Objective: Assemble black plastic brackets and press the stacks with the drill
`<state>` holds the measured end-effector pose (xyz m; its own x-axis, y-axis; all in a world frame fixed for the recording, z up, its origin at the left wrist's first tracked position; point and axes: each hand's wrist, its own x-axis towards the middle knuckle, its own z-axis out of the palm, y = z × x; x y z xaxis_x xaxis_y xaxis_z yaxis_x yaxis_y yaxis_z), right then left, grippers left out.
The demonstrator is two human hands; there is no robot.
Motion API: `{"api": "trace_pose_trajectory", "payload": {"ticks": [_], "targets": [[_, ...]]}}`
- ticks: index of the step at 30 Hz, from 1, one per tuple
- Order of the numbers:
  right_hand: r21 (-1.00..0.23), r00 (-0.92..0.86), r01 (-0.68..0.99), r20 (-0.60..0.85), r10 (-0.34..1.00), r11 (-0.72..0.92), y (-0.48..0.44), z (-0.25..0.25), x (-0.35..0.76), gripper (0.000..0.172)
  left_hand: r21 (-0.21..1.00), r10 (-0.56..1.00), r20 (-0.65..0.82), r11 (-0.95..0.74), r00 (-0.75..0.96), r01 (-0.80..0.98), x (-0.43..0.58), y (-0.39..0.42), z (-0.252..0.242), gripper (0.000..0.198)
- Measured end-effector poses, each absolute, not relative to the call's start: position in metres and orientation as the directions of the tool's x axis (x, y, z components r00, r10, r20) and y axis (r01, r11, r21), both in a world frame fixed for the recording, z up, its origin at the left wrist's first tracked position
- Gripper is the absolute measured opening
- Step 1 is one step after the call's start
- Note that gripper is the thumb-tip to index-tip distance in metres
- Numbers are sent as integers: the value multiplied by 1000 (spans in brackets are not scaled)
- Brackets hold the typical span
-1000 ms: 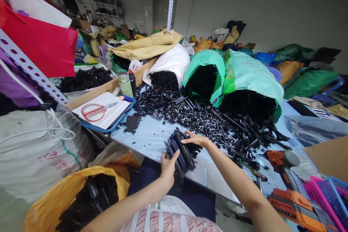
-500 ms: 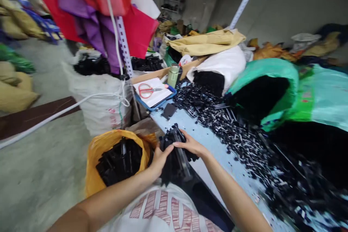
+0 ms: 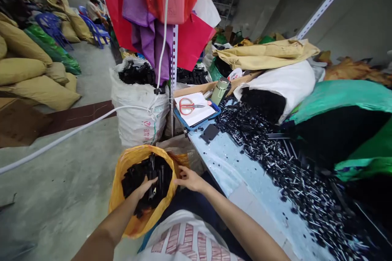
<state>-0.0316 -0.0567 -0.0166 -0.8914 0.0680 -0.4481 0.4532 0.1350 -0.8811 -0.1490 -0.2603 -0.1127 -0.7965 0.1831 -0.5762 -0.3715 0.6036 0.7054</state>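
Observation:
My left hand (image 3: 144, 188) reaches into a yellow woven sack (image 3: 114, 202), over a heap of black plastic parts (image 3: 163, 177). Its thumb is stretched out to the right; some of its fingers are hidden against the parts. Beside the sack's right rim is my right hand (image 3: 189, 178), open with fingers apart and thumb tip at the rim. No part shows in it. Long and short black pieces fill the sack, some standing on end.
A pale blue worktable (image 3: 223, 159) runs along my right, covered with small black pieces (image 3: 275, 163). On its far end lie red-handled scissors (image 3: 187, 106) on paper, near a green flask (image 3: 219, 91). A white sack (image 3: 139, 110) and a white cable (image 3: 92, 122) are ahead.
Both hands have moved left and down from above the table edge to the yellow sack. The bunch of black parts held between them is out of the right hand. The view has turned left.

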Motion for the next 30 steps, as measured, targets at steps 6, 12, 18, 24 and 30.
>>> {"api": "trace_pose_trajectory", "payload": {"ticks": [6,12,18,24,30], "targets": [[-917,-895,396,-377,238,40,-22,8,44,58,739,319,-493,645,-810,-195,-136,-196,-125,32],[-931,-788,338,-360,499,-137,-15,21,128,46,820,525,49,465,-850,335,-131,-115,-66,35],[-925,-661,259,-379,647,-277,-28,-1,161,45,418,916,324,88,-239,904,-115,41,48,26],[-922,-660,272,-386,644,-274,-28,-5,166,50,282,967,205,91,-152,955,-107,192,82,21],[-946,-527,310,-251,812,-91,37,24,193,37,271,977,180,60,-111,961,-91,219,65,22]]}}
